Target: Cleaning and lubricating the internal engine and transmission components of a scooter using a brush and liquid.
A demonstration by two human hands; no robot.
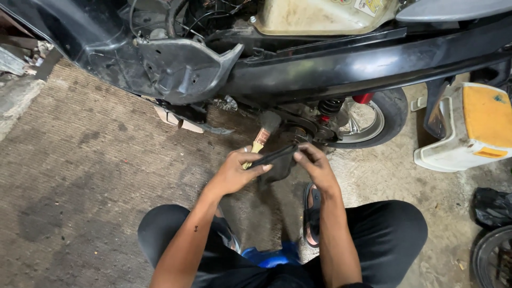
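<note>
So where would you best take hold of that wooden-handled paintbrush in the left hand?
On the bare wooden handle of the wooden-handled paintbrush, just below its metal band, coming from the left. The left hand covers the lower end, and the dark bristles point up toward the scooter.

black part (pixel 277 160) | yellow-handled brush (pixel 261 140) | red-black spring (pixel 332 108) | white-orange box (pixel 469 128) | black trousers (pixel 389 229)

Dim, flat indoor light, deep shadow under the scooter (pixel 320 69), mostly sharp.

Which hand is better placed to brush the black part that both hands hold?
Left, probably. The left hand already grips the paintbrush while pinching the black part; the right hand only holds the part's other end.
</note>
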